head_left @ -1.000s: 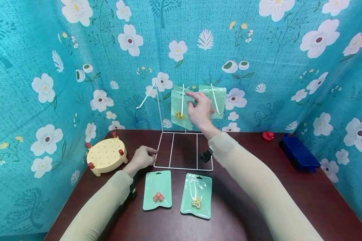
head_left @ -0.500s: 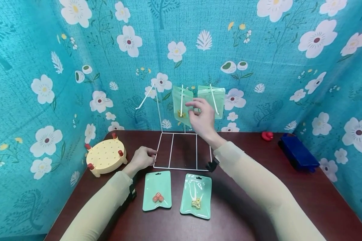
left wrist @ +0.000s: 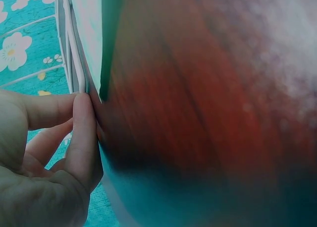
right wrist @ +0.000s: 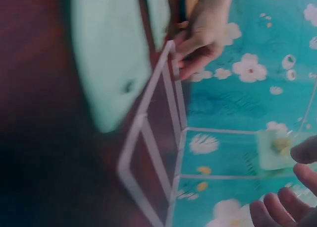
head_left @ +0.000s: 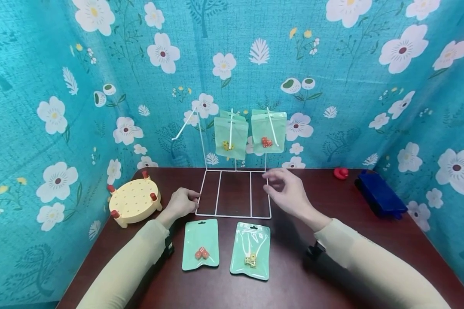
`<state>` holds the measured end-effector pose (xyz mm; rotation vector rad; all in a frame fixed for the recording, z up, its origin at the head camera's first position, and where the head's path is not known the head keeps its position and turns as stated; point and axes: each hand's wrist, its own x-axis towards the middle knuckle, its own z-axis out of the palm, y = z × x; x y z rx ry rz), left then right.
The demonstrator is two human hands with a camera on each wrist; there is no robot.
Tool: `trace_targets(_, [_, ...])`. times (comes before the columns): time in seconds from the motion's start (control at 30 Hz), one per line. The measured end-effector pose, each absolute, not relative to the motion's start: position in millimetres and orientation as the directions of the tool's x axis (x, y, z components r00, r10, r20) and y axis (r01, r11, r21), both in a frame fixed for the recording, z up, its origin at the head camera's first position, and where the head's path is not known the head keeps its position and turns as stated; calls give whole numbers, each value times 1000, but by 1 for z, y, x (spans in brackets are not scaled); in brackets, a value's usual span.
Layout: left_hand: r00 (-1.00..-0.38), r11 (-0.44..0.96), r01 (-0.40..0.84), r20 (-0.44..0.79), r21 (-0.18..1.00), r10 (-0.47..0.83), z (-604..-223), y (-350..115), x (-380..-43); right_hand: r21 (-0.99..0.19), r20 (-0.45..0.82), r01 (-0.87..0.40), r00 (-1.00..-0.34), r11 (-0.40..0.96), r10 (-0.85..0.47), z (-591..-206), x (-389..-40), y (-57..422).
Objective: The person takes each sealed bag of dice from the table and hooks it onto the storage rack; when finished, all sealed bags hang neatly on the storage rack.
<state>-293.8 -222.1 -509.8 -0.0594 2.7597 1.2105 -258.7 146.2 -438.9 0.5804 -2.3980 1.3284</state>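
Note:
A white wire rack (head_left: 233, 217) stands on the table, its base flat and its arms rising at the back. My left hand (head_left: 182, 202) pinches the left wire of the base between thumb and finger; the left wrist view shows this close up. My right hand (head_left: 288, 191) hovers by the base's right side, fingers loosely bent around nothing. From the middle arm hangs a green pouch with yellow dice (head_left: 237, 128), and from the right arm a green pouch with red dice (head_left: 274, 124). Flat in front lie another red-dice pouch (head_left: 201, 231) and yellow-dice pouch (head_left: 251, 238).
The left rack arm (head_left: 184, 125) bears no pouch. A cream round stand with red-tipped legs (head_left: 134, 199) sits at the left. Toward the back right are a red rubber duck (head_left: 341, 173) and a blue box (head_left: 380, 194). A flowered curtain (head_left: 332, 86) surrounds the table.
My right hand has moved away from the middle hanging pouch, down and to the right. That pouch has swung round to face forward. My left hand has kept its hold on the rack.

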Motion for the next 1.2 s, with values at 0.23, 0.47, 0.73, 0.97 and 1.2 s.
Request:
trace_targets(0.23, [-991,682,-92,-136,726,10,-508,-220,-293,-754,202,-275,-961,596,-188,-479,-256,174])
trace_targets(0.47, [-990,681,-95,-141,726,11,-507,-219,-293,-840,-17,-50,-993,540,-117,-504,-267,176])
trace_targets(0.73, [-984,705,-30,-143,708,102,-494,-230,-260,-876,-107,46,-989,480,-100,-516,-278,171])
trace_targets(0.97, [-974,789,125,-77,602,213,-491,-237,-204,-827,-99,27,-990,562,-99,-514,-283,165])
trace_targets(1.2, [-954,836,242,-38,492,298,-499,-224,-175,-794,-94,23,-992,608,-85,-514,-285,163])
